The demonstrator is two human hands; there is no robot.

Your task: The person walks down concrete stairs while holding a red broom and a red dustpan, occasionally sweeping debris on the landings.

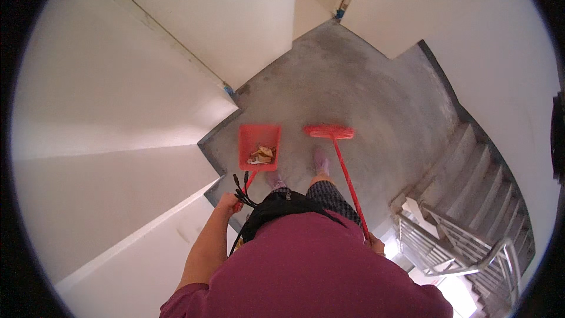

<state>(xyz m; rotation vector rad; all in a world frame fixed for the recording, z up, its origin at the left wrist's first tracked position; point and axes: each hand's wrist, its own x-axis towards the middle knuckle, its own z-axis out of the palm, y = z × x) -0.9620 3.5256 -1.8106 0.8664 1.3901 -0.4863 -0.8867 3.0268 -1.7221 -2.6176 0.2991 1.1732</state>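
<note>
My left hand (230, 203) grips the handle of a red long-handled dustpan (260, 132), whose pan rests on the floor ahead of my left foot. Crumpled yellowish and white litter (263, 155) lies in the pan, towards its handle side. The red shaft of a push-type broom (331, 132) runs down to my right hand (376, 244), which is closed around its upper end and partly hidden by my shirt. The broom head is on the floor ahead of my right foot, to the right of the dustpan and apart from it.
Grey concrete floor (366, 97) forms a landing between pale walls. At the right, concrete stairs (472, 172) lead off beside a metal railing (441, 247). Door openings stand at the top and upper left. Black cables (243, 194) hang from a black waist bag (278, 207) near my left hand.
</note>
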